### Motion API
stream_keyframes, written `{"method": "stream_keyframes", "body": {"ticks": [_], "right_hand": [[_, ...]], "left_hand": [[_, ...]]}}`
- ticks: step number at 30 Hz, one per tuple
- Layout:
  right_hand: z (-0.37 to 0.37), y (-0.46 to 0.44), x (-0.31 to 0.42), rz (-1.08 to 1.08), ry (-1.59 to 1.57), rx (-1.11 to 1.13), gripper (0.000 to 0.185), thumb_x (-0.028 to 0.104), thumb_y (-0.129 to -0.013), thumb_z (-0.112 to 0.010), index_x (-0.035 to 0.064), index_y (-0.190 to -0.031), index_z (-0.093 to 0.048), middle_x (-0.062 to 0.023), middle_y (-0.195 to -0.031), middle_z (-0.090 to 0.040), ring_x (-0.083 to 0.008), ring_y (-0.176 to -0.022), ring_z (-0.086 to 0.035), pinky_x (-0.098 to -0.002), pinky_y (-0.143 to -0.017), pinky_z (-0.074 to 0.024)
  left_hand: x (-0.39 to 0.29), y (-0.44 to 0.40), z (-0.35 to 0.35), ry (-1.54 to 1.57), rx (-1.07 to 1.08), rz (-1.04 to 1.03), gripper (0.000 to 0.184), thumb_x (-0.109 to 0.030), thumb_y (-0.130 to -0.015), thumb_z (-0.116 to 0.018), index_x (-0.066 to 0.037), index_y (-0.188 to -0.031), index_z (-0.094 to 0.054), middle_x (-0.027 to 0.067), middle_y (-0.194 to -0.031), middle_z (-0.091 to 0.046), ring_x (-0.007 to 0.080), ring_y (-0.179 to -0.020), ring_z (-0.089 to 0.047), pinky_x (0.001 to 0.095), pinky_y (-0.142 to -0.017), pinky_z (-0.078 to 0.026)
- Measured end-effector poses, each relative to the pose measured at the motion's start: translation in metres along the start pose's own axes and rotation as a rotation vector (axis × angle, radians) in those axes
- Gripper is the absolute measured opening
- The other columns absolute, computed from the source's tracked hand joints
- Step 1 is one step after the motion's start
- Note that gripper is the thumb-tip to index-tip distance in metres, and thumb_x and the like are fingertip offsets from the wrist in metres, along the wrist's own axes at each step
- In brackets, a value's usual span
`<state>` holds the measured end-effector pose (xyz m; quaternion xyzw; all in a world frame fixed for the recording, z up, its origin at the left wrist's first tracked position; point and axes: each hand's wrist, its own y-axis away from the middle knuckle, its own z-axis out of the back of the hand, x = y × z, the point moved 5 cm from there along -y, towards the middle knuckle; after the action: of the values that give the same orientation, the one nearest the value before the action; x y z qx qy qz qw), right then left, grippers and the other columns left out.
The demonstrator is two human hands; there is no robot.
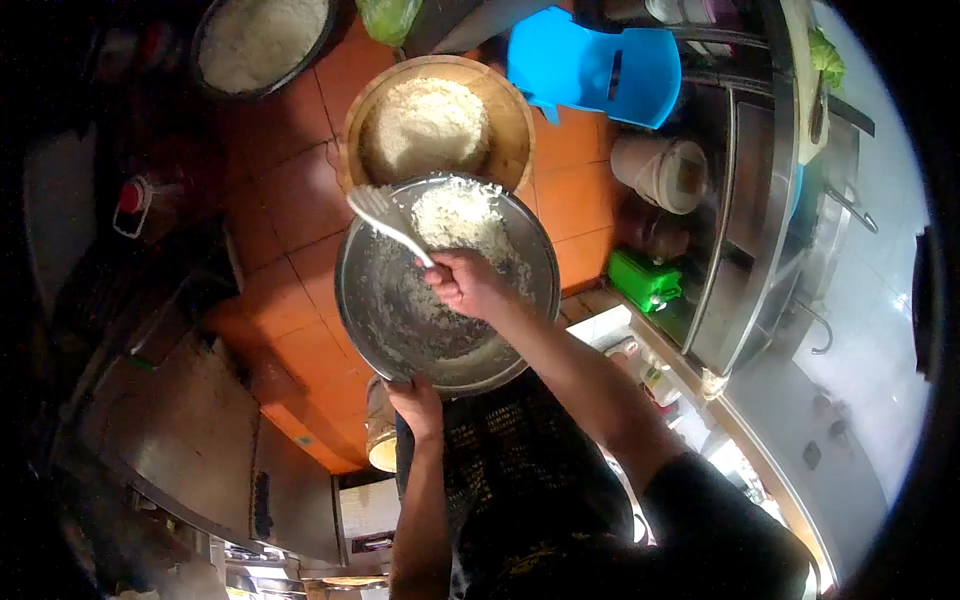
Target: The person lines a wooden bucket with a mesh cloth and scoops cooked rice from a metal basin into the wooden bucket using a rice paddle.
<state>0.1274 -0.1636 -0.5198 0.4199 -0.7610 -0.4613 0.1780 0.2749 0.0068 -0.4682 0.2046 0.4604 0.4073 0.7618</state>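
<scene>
A large metal basin is in front of me, its far rim over the near edge of a round wooden tub. White grains that look like rice lie at the basin's far side, with bits stuck to its wall. My left hand is closed on the near rim. Over the basin, my right hand grips the handle of a white rice paddle, whose ridged head is near the far left rim. More rice is heaped inside the tub.
At the upper left stands a dark-rimmed bowl of white grains. A blue plastic stool is right of the tub. A white bucket and a green box sit beneath a metal counter. Orange tiles cover the floor.
</scene>
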Motion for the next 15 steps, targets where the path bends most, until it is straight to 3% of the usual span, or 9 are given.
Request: {"method": "stream_keyframes", "body": {"ticks": [7,9,11,13,15], "right_hand": [[0.024,0.055,0.049,0.120,0.402,-0.112,0.022,0.026,-0.095,-0.049,0.0055,-0.091,-0.055,0.0007,-0.062,-0.049,-0.0044,-0.043,-0.038,-0.0178,-0.036,-0.0292],[0.041,0.102,0.033,-0.006,0.565,-0.396,0.026,0.025,-0.094,-0.050,0.0049,-0.078,-0.052,-0.0018,-0.059,-0.049,-0.0098,-0.041,-0.039,-0.0235,-0.037,-0.0275],[0.063,0.141,0.017,-0.064,0.824,-0.363,0.026,0.021,-0.092,-0.050,0.0041,-0.072,-0.052,-0.0047,-0.056,-0.050,-0.0110,-0.041,-0.043,-0.0233,-0.036,-0.0270],[0.067,0.173,0.009,-0.184,0.656,-0.520,0.025,0.014,-0.089,-0.050,0.0027,-0.067,-0.052,-0.0071,-0.056,-0.052,-0.0120,-0.041,-0.045,-0.0247,-0.034,-0.0264],[0.097,0.174,0.008,-0.360,0.639,-0.536,0.018,0.007,-0.087,-0.049,0.0001,-0.071,-0.054,-0.0062,-0.055,-0.051,-0.0130,-0.042,-0.048,-0.0257,-0.033,-0.0303]], "left_hand": [[-0.027,0.000,0.003,0.081,-0.049,-0.109,0.033,-0.005,-0.082,-0.049,0.010,-0.112,-0.046,0.0285,-0.100,-0.057,0.0416,-0.091,-0.058,0.0411,-0.081,-0.047],[-0.030,0.002,0.002,0.068,-0.018,-0.041,0.033,-0.004,-0.082,-0.050,0.010,-0.112,-0.046,0.0275,-0.099,-0.057,0.0403,-0.089,-0.058,0.0401,-0.080,-0.047],[-0.030,0.004,0.003,0.052,-0.007,0.059,0.034,-0.004,-0.081,-0.050,0.009,-0.112,-0.046,0.0263,-0.098,-0.057,0.0392,-0.087,-0.058,0.0385,-0.080,-0.047],[-0.035,0.001,0.001,0.103,-0.024,0.032,0.035,-0.005,-0.081,-0.052,0.008,-0.113,-0.045,0.0235,-0.101,-0.058,0.0355,-0.089,-0.059,0.0362,-0.080,-0.046],[-0.046,0.007,0.002,0.173,-0.057,0.081,0.036,-0.006,-0.081,-0.052,0.009,-0.113,-0.046,0.0222,-0.102,-0.058,0.0333,-0.091,-0.059,0.0355,-0.079,-0.046]]}}
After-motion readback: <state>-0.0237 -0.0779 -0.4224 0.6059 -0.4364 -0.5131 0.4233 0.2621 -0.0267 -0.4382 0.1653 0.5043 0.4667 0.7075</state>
